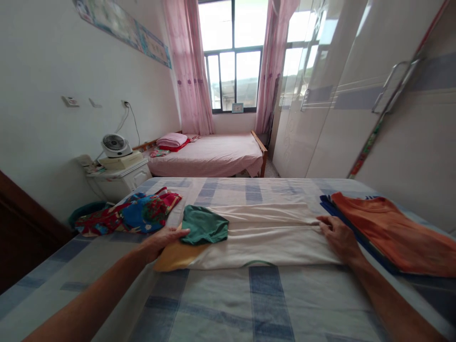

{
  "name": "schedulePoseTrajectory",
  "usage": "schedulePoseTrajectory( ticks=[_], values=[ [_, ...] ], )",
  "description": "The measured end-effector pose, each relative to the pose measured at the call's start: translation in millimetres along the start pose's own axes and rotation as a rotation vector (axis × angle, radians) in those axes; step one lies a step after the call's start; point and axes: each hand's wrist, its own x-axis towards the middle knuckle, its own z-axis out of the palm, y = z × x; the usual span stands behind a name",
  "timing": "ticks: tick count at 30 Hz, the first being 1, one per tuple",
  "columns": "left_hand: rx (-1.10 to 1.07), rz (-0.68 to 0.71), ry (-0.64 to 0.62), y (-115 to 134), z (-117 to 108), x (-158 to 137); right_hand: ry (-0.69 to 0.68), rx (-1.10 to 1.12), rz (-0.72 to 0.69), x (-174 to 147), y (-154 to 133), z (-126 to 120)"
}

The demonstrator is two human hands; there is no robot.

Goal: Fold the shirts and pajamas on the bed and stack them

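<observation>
A cream T-shirt (270, 237) lies partly folded across the bed in front of me. Its green sleeve (204, 225) is turned in over the body, and a yellow patch shows at the near left corner. At the left end, my left hand (169, 240) pinches the shirt's edge beside the green sleeve. My right hand (337, 235) grips the cloth at the right end between thumb and fingers, drawing creases along the fabric. Part of a green neckline curve shows on the near edge.
Folded clothes with an orange shirt (392, 232) on top lie at the right. A colourful floral cloth (131, 211) is bunched at the left. The checked bed sheet (221, 304) lies under everything. Beyond stand a pink bed (213, 154), a nightstand with a fan (116, 145), and a wardrobe (331, 95).
</observation>
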Motion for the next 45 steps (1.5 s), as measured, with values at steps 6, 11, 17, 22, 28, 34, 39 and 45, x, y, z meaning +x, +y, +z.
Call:
schedulePoseTrajectory(
  ticks=[6, 11, 17, 22, 28, 34, 39, 45],
  values=[
    [0.249, 0.324, 0.212, -6, 10, 12, 0.013, 0.049, 0.025, 1, 4, -2],
    [0.022, 0.148, 0.042, 4, 24, 1, -0.02, 0.051, 0.05, 3, 6, -3],
    [-0.104, 0.17, 0.04, 25, 46, 2, -0.036, 0.063, 0.055, 3, 6, -5],
    [-0.08, 0.332, -0.084, 68, 101, 11, -0.05, 0.075, 0.076, 5, 4, -7],
    [0.116, 0.627, -0.454, 118, 220, 32, -0.069, 0.098, 0.097, 6, 3, -11],
    [0.62, 1.024, -0.115, 94, 265, 66, -0.129, 0.237, 0.161, 10, 15, -12],
    [0.951, 1.103, 0.048, 40, 242, 67, -0.202, 0.374, 0.198, 15, 23, -15],
    [1.192, 1.171, -0.109, 1, 235, 58, -0.077, 0.259, 0.217, 15, 6, -44]
  ],
)
